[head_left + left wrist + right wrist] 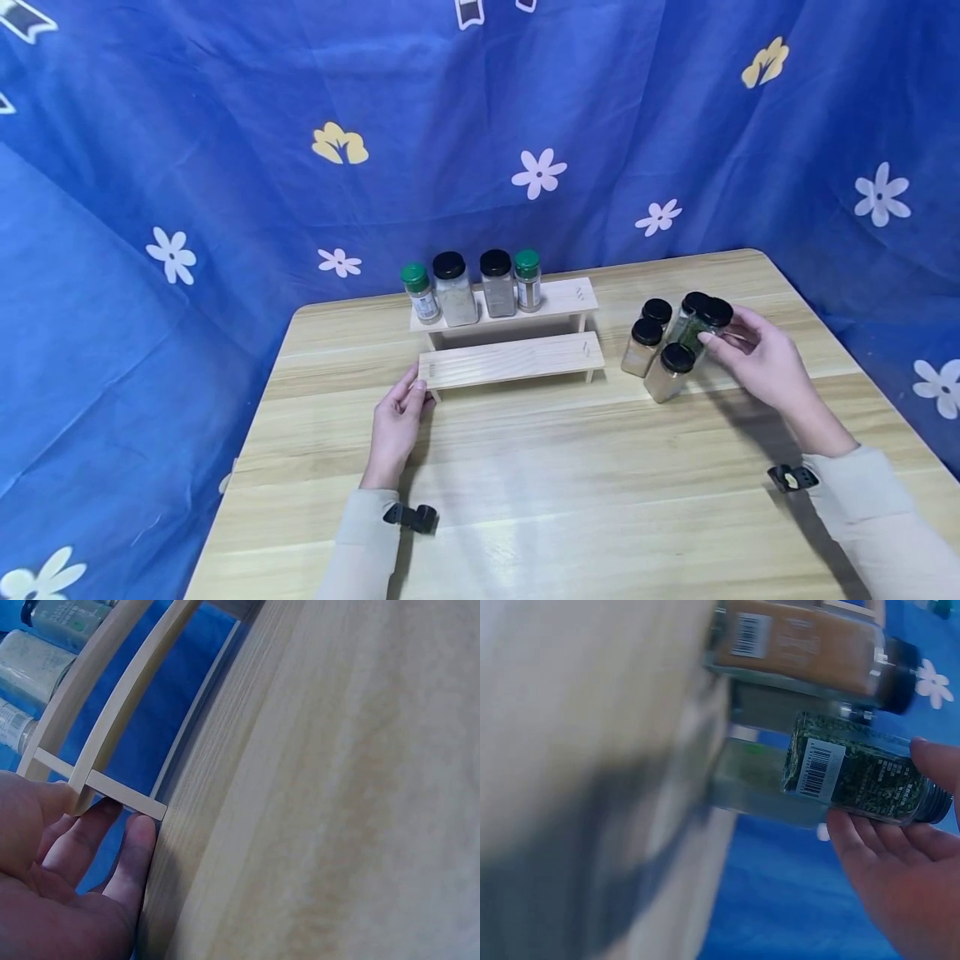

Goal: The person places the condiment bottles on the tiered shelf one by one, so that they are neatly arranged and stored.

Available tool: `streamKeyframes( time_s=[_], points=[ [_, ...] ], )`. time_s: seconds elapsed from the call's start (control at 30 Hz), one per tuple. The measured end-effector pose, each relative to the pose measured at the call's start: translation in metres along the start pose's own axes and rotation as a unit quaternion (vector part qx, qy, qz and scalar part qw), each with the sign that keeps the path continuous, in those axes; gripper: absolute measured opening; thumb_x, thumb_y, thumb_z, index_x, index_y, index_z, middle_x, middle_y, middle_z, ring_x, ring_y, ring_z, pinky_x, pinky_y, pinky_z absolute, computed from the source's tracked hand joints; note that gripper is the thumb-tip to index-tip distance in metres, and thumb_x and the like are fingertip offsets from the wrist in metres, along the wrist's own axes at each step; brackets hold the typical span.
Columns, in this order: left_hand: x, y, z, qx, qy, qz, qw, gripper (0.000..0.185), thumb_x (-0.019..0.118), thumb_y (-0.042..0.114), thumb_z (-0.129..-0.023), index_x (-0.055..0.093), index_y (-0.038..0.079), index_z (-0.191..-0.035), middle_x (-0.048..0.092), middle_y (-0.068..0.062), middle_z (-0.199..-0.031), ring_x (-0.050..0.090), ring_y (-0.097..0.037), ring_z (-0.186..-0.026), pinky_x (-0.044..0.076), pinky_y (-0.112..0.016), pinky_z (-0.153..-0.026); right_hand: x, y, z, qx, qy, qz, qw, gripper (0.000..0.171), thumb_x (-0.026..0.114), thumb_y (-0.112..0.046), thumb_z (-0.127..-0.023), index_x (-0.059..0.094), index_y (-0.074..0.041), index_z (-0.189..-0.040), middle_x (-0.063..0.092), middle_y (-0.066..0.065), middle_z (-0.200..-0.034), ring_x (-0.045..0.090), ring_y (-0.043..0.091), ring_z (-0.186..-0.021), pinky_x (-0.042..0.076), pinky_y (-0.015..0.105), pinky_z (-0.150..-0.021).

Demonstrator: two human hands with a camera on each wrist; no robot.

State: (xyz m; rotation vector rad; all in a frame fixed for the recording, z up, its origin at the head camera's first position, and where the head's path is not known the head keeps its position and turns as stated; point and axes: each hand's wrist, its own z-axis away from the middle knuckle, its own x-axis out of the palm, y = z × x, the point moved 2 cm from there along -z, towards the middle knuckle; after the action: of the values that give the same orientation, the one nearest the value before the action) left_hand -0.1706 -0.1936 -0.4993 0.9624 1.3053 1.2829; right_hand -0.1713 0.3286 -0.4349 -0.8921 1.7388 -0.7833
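A two-tier wooden rack (510, 360) stands mid-table; its lower shelf is bare. The upper shelf carries several spice jars (474, 287) with green and black lids. My left hand (411, 393) lies on the table with straight fingers touching the left end of the lower shelf. In the left wrist view those fingers (139, 832) meet the rack's leg (124, 796). My right hand (714, 337) grips a black-lidded jar of green herbs (697, 327) at the right of a jar cluster. The right wrist view shows the herb jar (862, 772) between thumb and fingers (855, 840).
Three more black-lidded jars (645, 346) of tan powder stand in the cluster right of the rack. The wooden table (562, 492) ends close behind the rack. A blue flowered cloth (225, 208) hangs behind and on both sides.
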Motion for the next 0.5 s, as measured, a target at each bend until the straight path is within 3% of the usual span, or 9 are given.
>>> streamKeyframes(
  time_s=[0.1,0.33,0.5],
  points=[
    [0.000,0.000,0.001,0.000,0.002,0.003,1.0000,0.047,0.055,0.018,-0.111,0.049,0.010,-0.157,0.063,-0.027,-0.143,0.074,-0.006,-0.107,0.064,-0.021,-0.099,-0.006,-0.013,-0.005,-0.002,0.009,-0.006,1.000,0.045,0.078,-0.009,-0.096,0.061,0.009,-0.133,0.062,-0.034,-0.102,0.062,-0.020,-0.094,0.054,-0.003,-0.086],
    [-0.001,0.001,0.001,0.007,0.002,0.001,1.0000,0.046,0.054,0.018,-0.111,0.049,0.011,-0.156,0.065,-0.027,-0.141,0.074,-0.017,-0.114,0.064,-0.021,-0.099,-0.012,-0.037,-0.021,-0.022,0.029,-0.038,0.999,0.036,0.076,-0.001,-0.094,0.066,-0.003,-0.128,0.066,-0.031,-0.103,0.064,-0.015,-0.097,0.054,-0.003,-0.089],
    [0.000,0.003,0.002,0.004,0.000,-0.001,1.0000,0.047,0.055,0.019,-0.111,0.048,0.012,-0.157,0.064,-0.025,-0.143,0.074,-0.018,-0.116,0.063,-0.020,-0.100,-0.005,-0.052,-0.038,-0.030,0.036,-0.052,0.998,0.039,0.077,-0.001,-0.093,0.066,-0.003,-0.131,0.067,-0.029,-0.102,0.065,-0.013,-0.096,0.055,-0.002,-0.089]
  ],
)
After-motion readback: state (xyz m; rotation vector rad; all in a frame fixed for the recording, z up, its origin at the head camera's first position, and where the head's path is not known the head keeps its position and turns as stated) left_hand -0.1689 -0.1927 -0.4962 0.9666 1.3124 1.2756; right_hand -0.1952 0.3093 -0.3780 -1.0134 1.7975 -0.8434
